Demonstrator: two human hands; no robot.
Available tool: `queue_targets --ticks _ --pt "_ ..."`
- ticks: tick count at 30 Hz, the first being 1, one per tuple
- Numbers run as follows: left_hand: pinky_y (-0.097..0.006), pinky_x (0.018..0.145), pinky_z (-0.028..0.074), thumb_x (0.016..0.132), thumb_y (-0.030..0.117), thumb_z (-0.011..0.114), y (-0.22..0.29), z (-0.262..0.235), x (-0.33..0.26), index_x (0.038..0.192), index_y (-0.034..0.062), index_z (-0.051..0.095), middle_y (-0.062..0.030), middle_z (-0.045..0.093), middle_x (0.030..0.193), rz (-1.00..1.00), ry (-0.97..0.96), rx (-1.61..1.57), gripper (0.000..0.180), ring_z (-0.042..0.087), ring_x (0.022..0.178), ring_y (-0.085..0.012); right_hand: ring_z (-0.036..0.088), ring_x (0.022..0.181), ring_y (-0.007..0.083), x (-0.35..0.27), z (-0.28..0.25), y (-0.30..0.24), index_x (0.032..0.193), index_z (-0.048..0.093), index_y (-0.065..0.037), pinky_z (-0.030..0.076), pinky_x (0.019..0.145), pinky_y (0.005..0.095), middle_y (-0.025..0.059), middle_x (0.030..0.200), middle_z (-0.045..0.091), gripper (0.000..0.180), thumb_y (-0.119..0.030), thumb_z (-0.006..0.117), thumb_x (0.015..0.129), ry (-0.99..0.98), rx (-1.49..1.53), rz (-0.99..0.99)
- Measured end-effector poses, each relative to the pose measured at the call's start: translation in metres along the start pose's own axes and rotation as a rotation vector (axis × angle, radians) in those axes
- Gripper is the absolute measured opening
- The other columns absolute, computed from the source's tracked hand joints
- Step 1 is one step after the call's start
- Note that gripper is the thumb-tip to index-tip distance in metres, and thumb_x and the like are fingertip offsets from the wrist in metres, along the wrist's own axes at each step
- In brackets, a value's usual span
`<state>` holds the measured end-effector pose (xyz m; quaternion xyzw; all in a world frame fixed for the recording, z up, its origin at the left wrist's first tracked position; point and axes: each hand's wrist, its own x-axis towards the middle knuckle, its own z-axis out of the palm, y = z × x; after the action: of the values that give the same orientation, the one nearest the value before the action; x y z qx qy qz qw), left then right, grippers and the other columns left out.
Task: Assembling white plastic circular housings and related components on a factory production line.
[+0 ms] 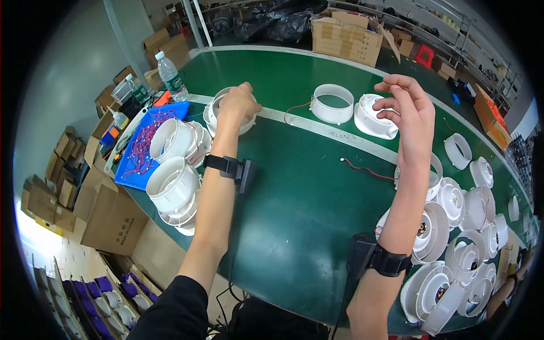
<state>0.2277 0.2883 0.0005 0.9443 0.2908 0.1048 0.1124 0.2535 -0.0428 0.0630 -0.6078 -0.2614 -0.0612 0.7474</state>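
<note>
My left hand (239, 105) reaches over a white plastic ring housing (213, 113) at the far left of the table. Its fingers curl down onto the housing and are partly hidden behind the back of the hand. My right hand (407, 107) is raised with bent, spread fingers and nothing in it. Just left of it lies a white round fan housing (371, 120). Beside that stands an open white ring (332, 104) with a thin red wire. Another white ring (435, 170) with a red wire is partly covered by my right forearm.
Stacked white housings (173, 184) stand left of my left forearm, by a blue tray (133, 177) of red and purple wires. Many white fan parts (450, 198) crowd the right side. A water bottle (171, 76) and a cardboard box (345, 41) are at the back.
</note>
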Motion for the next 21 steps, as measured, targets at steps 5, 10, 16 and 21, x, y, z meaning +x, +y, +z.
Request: queue_targets --ticks 5,10,16,21 --pt "-0.043 0.085 0.055 0.067 0.015 0.072 0.009 0.005 -0.012 0.114 0.0037 0.06 -0.0185 0.07 0.105 0.035 0.029 0.127 0.05 0.068 0.099 -0.0342 0.064 0.069 0.0148 0.002 0.006 0.008 0.104 0.065 0.0 0.049 0.062 0.0261 0.0108 0.094 0.068 0.021 -0.013 0.053 0.093 -0.059 -0.019 0.017" --pt "-0.044 0.084 0.055 0.068 0.014 0.072 0.04 0.003 -0.028 0.109 0.0022 0.062 -0.0204 0.07 0.102 0.247 -0.066 0.171 0.043 0.068 0.099 -0.0366 0.065 0.067 0.0152 -0.001 0.011 0.026 0.106 0.064 0.001 0.049 0.059 0.0268 0.0108 0.088 0.068 0.026 -0.018 0.054 0.092 -0.274 -0.252 0.217" --pt "-0.046 0.08 0.054 0.074 0.016 0.063 0.081 0.002 -0.054 0.1 0.0048 0.068 -0.021 0.07 0.095 0.316 -0.122 0.164 0.029 0.068 0.092 -0.0369 0.068 0.076 0.017 -0.008 0.02 0.064 0.114 0.063 -0.003 0.053 0.065 0.0273 0.0122 0.096 0.069 0.033 -0.027 0.054 0.093 -0.422 -0.463 0.425" --pt "-0.046 0.079 0.055 0.075 0.016 0.062 0.081 0.008 -0.05 0.09 0.0028 0.072 -0.022 0.071 0.09 0.284 -0.028 0.12 0.023 0.069 0.09 -0.0382 0.067 0.074 0.017 -0.01 0.028 0.073 0.116 0.062 -0.002 0.052 0.062 0.0282 0.013 0.095 0.068 0.038 -0.03 0.055 0.092 -0.549 -0.547 0.434"
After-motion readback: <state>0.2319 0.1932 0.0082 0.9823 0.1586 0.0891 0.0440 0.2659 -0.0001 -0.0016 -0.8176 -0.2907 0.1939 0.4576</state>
